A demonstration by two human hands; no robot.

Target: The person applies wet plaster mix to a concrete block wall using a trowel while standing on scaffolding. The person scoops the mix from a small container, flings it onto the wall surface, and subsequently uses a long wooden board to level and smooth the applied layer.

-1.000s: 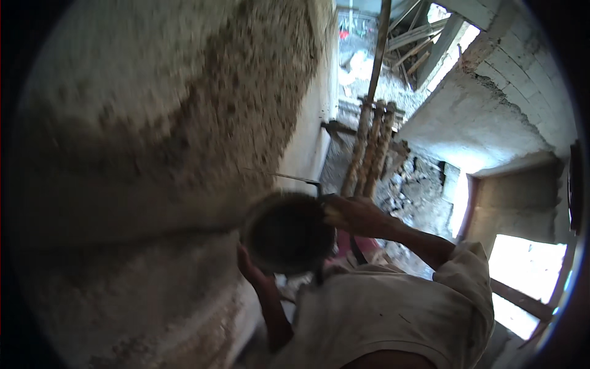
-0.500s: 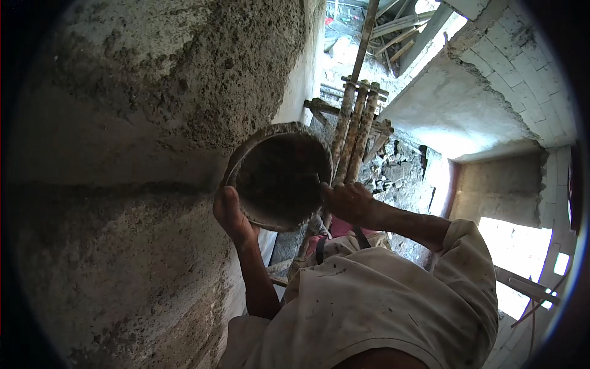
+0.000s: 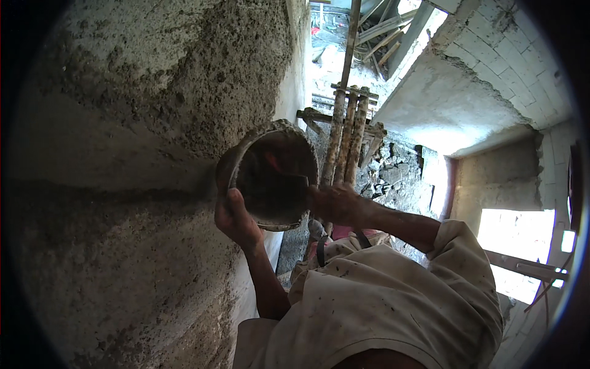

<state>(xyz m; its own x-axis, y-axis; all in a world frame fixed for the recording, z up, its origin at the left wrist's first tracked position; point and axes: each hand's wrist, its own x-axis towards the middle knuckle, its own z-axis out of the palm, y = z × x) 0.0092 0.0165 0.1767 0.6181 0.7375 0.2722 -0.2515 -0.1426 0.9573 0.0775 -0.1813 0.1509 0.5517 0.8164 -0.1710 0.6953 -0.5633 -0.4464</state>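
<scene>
A round, mortar-crusted bucket (image 3: 230, 161) is tilted so that its dark inside faces me, close beside the rough wall (image 3: 141, 258). My left hand (image 3: 237, 221) is closed on its near left side, with the thumb over the rim. At the opposite rim my right hand (image 3: 337, 204) is closed around the handle of a trowel (image 3: 298, 181). The trowel's dark blade reaches into the bucket; most of it blends into the shadow. A small reddish patch shows inside the bucket, but I cannot make out what it is.
Wooden poles (image 3: 344, 141) stand just beyond the bucket, with a crosspiece tied over them. Broken stones (image 3: 393, 169) lie below to the right. A block wall (image 3: 504, 55) with partial plaster rises on the right, near bright openings. Loose timber (image 3: 387, 40) is piled far off.
The bucket and both hands have shifted slightly left, and the bucket has turned a little. More of the trowel's blade edge now shows inside it.
</scene>
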